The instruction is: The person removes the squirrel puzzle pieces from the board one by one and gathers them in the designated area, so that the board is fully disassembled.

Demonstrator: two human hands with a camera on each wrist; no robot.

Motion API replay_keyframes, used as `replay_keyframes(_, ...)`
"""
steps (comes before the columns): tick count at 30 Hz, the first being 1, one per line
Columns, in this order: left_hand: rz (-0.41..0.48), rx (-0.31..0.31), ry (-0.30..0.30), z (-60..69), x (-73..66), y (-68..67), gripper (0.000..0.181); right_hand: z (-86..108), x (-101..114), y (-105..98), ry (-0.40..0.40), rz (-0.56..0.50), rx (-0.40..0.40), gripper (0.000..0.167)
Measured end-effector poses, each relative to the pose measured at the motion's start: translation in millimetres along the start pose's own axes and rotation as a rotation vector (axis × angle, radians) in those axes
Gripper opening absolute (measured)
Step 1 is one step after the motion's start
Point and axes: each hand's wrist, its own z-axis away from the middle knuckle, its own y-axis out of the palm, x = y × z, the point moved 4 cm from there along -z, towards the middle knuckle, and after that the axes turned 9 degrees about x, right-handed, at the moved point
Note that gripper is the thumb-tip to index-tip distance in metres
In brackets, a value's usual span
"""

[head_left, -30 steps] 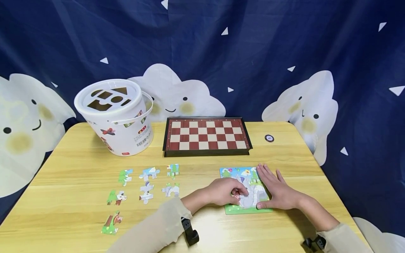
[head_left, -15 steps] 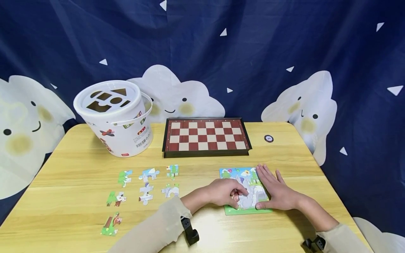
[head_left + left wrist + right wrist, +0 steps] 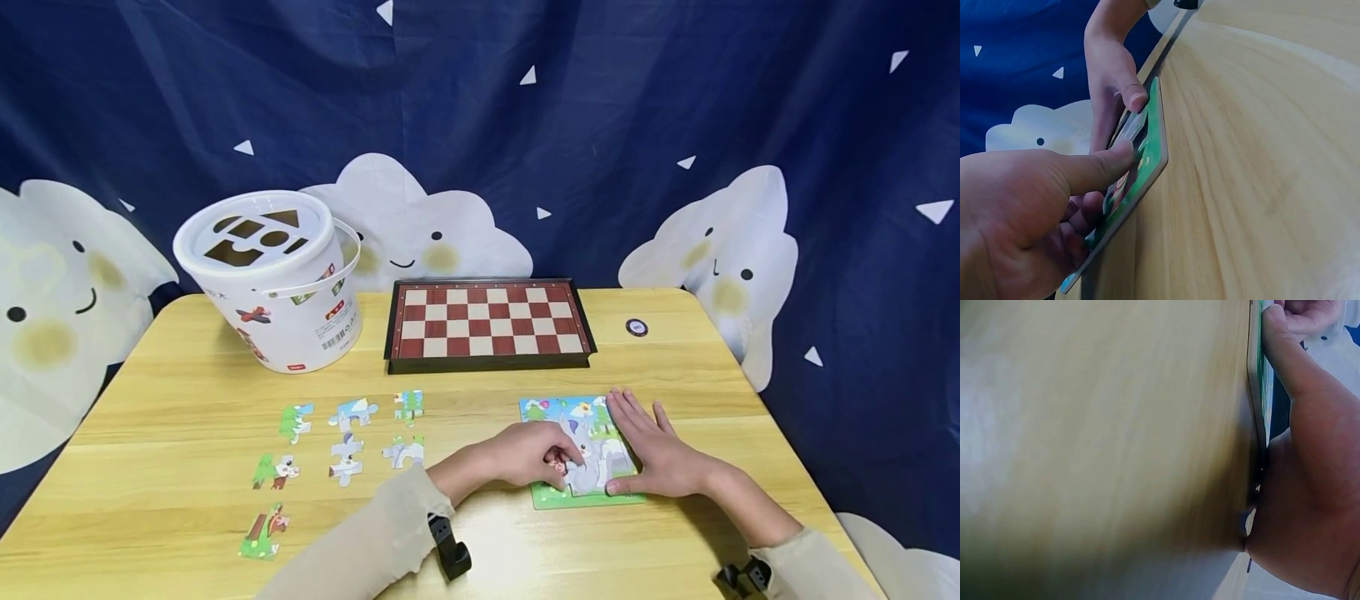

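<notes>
In the head view, a jigsaw puzzle board (image 3: 555, 500) with a grey animal picture and a green lower border lies on the table. My left hand (image 3: 525, 454) is over its left part. Thumb and curled fingers pinch a grey puzzle piece (image 3: 581, 479), whose edge stands slightly raised above the board in the left wrist view. Part of the piece is hidden by the fingers. My right hand (image 3: 663, 458) lies with straight fingers along the board's right edge, its thumb (image 3: 1282, 337) touching the front right of the picture.
Several loose puzzle pieces (image 3: 347, 458) lie on the left of the wooden table (image 3: 165, 467). Behind them stands a white bucket (image 3: 300, 325) with a shape-sorter lid. A red-and-white chessboard (image 3: 491, 321) and a round dark chip (image 3: 637, 327) lie at the back.
My left hand has drawn back very slightly, and the grey piece's lower left edge now shows more clearly above the board. The right hand stays in place.
</notes>
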Motion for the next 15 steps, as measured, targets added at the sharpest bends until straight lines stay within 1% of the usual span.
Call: replay_keyframes(15, 0.011, 0.028, -0.003, 3.5, -0.2, -0.9, 0.028, 0.4, 1.3, -0.3, -0.005, -0.010, 0.003, 0.125)
